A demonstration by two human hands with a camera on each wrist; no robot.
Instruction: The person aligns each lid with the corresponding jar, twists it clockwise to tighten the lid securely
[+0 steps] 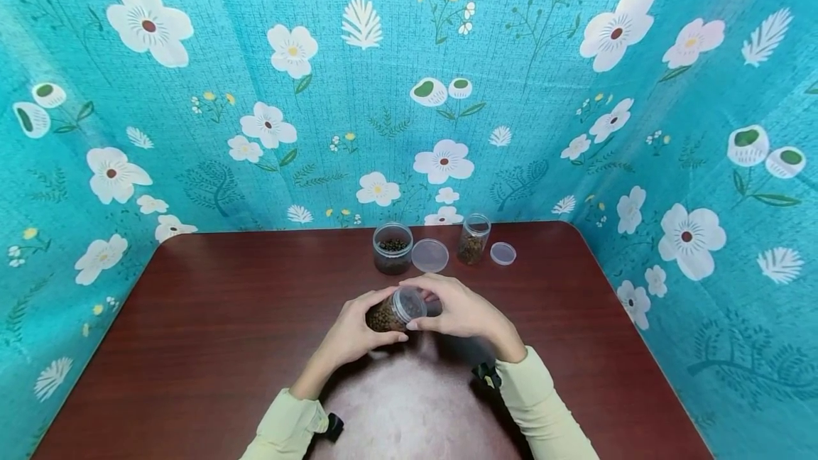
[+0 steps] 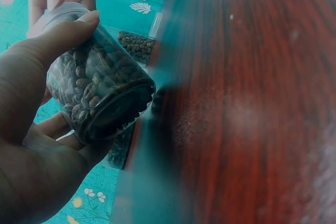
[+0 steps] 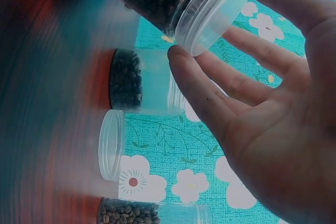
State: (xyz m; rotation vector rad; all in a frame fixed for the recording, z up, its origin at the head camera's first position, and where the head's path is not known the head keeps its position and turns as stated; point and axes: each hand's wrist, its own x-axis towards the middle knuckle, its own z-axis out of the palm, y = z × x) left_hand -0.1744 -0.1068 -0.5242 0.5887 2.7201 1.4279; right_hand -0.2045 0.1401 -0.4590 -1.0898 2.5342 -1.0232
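A clear jar of brown coffee beans (image 1: 382,318) is tilted on its side in front of the person, its mouth end to the right. The left hand (image 1: 355,331) grips the jar body, thumb on the near side and fingers round the far side. At the mouth sits a translucent lid (image 1: 412,302). The right hand (image 1: 465,311) holds this lid by its rim between thumb and fingertips. In the right wrist view the lid (image 3: 207,17) covers the jar's end. The left wrist view shows the jar's bottom raised toward the camera, with beans (image 2: 84,90) against the wall.
Behind the hands stands a wide open jar of dark beans (image 1: 393,263), beside a large loose lid (image 1: 430,255). Farther right are a taller, narrower open jar of brown beans (image 1: 473,245) and a small lid (image 1: 503,253). A floral curtain borders the dark red table (image 1: 224,318).
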